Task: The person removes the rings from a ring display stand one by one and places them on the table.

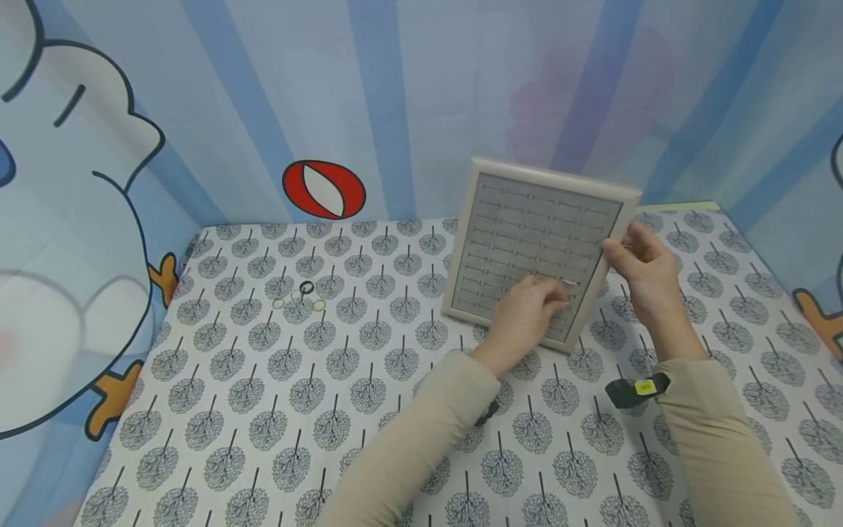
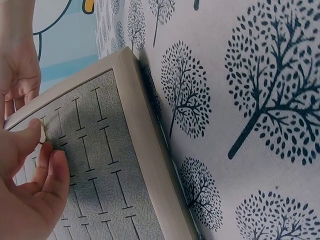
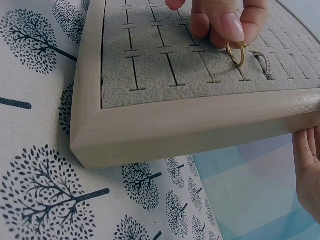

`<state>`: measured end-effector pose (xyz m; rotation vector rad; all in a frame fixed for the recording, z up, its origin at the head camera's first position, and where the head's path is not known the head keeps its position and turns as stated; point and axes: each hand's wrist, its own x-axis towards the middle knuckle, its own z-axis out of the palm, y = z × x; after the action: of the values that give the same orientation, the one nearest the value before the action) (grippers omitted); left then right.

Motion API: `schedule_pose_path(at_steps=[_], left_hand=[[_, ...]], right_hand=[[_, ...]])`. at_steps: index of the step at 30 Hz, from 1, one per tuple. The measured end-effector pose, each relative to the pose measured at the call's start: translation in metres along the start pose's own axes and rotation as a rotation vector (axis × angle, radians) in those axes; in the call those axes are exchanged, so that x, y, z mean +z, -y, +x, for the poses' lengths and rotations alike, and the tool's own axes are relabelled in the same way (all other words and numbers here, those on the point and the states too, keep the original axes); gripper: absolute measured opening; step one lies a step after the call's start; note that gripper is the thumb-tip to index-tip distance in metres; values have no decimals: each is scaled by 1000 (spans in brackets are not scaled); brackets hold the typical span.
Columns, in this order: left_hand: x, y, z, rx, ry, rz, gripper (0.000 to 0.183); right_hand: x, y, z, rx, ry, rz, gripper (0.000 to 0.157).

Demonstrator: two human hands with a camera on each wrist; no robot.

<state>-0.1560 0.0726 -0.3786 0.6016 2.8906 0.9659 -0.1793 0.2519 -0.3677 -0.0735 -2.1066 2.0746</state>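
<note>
A ring display board (image 1: 527, 219), a grey slotted pad in a pale wooden frame, stands tilted on the patterned cloth. My right hand (image 1: 648, 271) grips its right edge, thumb on the front of the frame. In front of the pad, my left hand (image 1: 530, 311) pinches a gold ring (image 3: 236, 54) between thumb and fingers, right at one of the slots. Beside it in the right wrist view, a silver ring (image 3: 263, 65) with a beaded-looking band sits in a slot. The left wrist view shows the gold ring (image 2: 43, 132) edge-on at the fingertips.
Left of the board, a black ring (image 1: 306, 288) and several thin rings, one of them a gold ring (image 1: 319, 305), lie on the tree-print cloth (image 1: 263, 395). A blue striped curtain (image 1: 428, 95) with cartoon figures hangs behind the table.
</note>
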Motion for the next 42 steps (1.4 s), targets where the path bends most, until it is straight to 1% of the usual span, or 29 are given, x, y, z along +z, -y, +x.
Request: schedule_pose_path(at_steps=[4, 7, 9, 12, 16, 20, 23, 28, 32, 36, 39, 42], left_hand=[[-2, 1, 0, 17, 24, -21, 15], [-4, 3, 0, 19, 40, -74, 16], [-5, 4, -1, 6, 48, -114, 18], [-8, 6, -1, -15, 43, -143, 19], [-14, 8, -3, -30, 34, -200, 22], [-22, 12, -6, -46, 22, -257, 29], [-29, 16, -8, -64, 3, -267, 32], [-41, 25, -12, -87, -26, -267, 36], [-51, 32, -16, -106, -53, -225, 38], [-60, 41, -20, -129, -65, -193, 38], [-66, 49, -22, -157, -65, -213, 37], [-71, 58, -23, -178, -89, -227, 36]], right_hand=[[0, 0, 1, -11, -3, 2, 51], [-1, 0, 1, -14, 2, 12, 51], [-1, 0, 2, -15, 11, 23, 51], [-2, -2, 2, -7, 22, 38, 52], [-1, -2, 3, 8, 18, 8, 53], [-1, -2, 3, 7, 23, 32, 52], [-1, -2, 3, 11, 25, 40, 52], [-1, -2, 3, 29, 20, 20, 54], [-1, -2, 3, 28, 20, 19, 54], [-1, -3, 3, 20, 20, 20, 54], [-1, -3, 2, 11, 19, 26, 53], [-1, -3, 2, 3, 19, 34, 53]])
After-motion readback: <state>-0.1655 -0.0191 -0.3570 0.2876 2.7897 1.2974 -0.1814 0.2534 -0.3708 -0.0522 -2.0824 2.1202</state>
